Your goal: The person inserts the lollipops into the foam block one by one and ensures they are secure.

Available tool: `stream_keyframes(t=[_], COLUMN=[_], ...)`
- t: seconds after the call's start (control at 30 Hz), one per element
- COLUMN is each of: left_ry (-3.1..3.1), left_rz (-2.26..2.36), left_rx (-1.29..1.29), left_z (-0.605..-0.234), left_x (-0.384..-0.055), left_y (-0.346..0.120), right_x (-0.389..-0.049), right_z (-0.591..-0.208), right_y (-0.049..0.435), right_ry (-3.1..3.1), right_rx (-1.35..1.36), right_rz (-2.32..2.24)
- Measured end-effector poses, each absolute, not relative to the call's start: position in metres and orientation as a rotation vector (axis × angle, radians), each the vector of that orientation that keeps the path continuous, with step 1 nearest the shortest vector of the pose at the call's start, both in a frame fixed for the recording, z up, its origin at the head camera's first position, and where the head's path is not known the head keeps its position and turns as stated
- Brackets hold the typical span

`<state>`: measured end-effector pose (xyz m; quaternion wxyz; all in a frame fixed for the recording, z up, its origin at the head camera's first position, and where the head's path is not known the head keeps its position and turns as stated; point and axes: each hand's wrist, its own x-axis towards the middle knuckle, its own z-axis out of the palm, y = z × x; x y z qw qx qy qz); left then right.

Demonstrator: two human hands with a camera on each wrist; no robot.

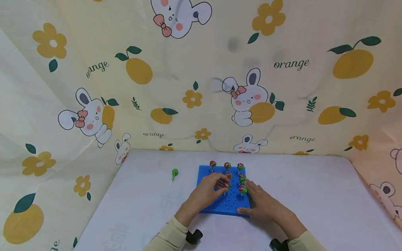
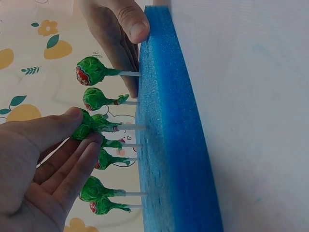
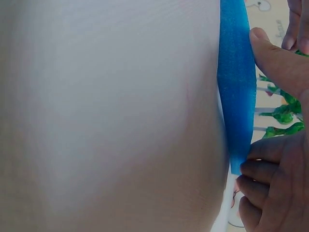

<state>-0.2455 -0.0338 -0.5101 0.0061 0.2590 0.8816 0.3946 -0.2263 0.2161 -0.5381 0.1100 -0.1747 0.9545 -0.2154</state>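
A blue foam board [image 1: 211, 208] dotted with small holes lies on the table, with several green-and-red wrapped lollipops [image 1: 240, 167] standing in it on white sticks. My left hand [image 1: 205, 190] pinches the head of one lollipop [image 2: 83, 129] between thumb and fingers. Its stick points into the board's top and lines up with the others. At the board's right side, my right hand [image 1: 264, 202] rests with fingers spread along the edge. The right thumb [image 3: 270, 53] lies on the board near its front corner.
A loose green lollipop [image 1: 175, 172] lies on the white tabletop [image 1: 143, 216], left of the board. Behind the table hangs a cream cloth [image 1: 206, 62] printed with rabbits and oranges.
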Motion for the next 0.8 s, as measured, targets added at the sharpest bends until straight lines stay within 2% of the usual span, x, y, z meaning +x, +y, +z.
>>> stream_keyframes(t=[0.8], left_ry=[2.748], left_rz=[1.232], left_rx=[0.789], left_z=[-0.5112], left_x=[-0.2442], left_y=[-0.0335], right_x=[-0.226], right_z=[-0.538], right_y=[0.2163], right_ry=[2.812], right_rx=[-0.513], right_rz=[-0.625])
